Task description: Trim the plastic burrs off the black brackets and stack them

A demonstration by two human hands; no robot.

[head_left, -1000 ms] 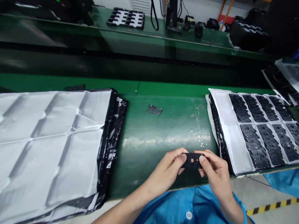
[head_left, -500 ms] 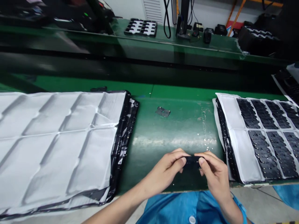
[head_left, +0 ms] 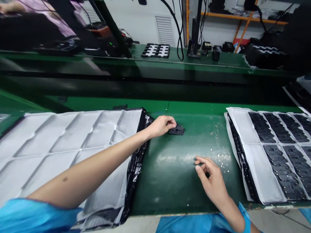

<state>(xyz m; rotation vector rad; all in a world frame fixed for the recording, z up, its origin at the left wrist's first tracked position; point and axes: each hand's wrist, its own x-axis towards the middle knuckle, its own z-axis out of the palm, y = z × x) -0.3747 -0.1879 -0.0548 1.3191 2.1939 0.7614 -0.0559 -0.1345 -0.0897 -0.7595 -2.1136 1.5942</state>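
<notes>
My left hand [head_left: 163, 125] reaches far forward over the green table, its fingertips pinched on the edge of a small flat black plastic part [head_left: 178, 130]. Notches and small holes show on the part, which is at the tabletop. Whether a second piece lies beneath it I cannot tell. Nearer the front edge, my right hand [head_left: 211, 178] hovers with curled fingers apart and holds nothing. To its right stands a stack of trays [head_left: 261, 171] lined with white sheet, with rows of similar black parts [head_left: 283, 170] in the compartments.
A stack of black trays covered by a white molded sheet [head_left: 65, 142] takes up the left, under my forearm. Small white specks [head_left: 223, 161] dot the green table [head_left: 179, 181]. Beyond, a raised green ledge [head_left: 150, 66] carries a white-and-black tray [head_left: 155, 50]. A person in pink [head_left: 65, 19] is at far left.
Both hands held a black part together near the front edge. They have separated: my left hand went forward and left to where a part lay; my right hand let go. The view tilted up.
</notes>
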